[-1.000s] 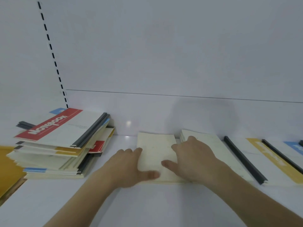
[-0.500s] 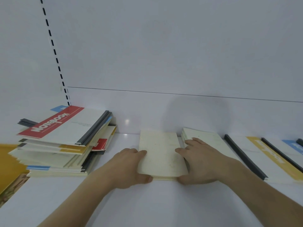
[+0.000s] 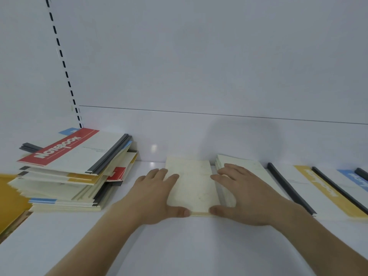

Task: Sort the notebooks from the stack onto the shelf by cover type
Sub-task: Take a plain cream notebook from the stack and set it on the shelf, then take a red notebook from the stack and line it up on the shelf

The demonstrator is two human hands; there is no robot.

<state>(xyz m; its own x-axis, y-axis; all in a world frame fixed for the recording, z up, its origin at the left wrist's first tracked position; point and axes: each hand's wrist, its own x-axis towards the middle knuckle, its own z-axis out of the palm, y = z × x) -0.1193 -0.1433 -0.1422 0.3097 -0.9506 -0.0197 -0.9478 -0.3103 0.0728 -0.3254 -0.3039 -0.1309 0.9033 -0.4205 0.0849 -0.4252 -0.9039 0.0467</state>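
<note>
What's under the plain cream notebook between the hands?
Under the plain cream notebook, more cream notebook edges show at the front. Their covers are hidden, and the count is unclear.

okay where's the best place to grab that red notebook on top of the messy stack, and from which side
Likely the near right corner of the red notebook, coming from the right. Its dark spine overhangs the tilted stack there, leaving room for fingers underneath, and that side of the shelf lies open.
</note>
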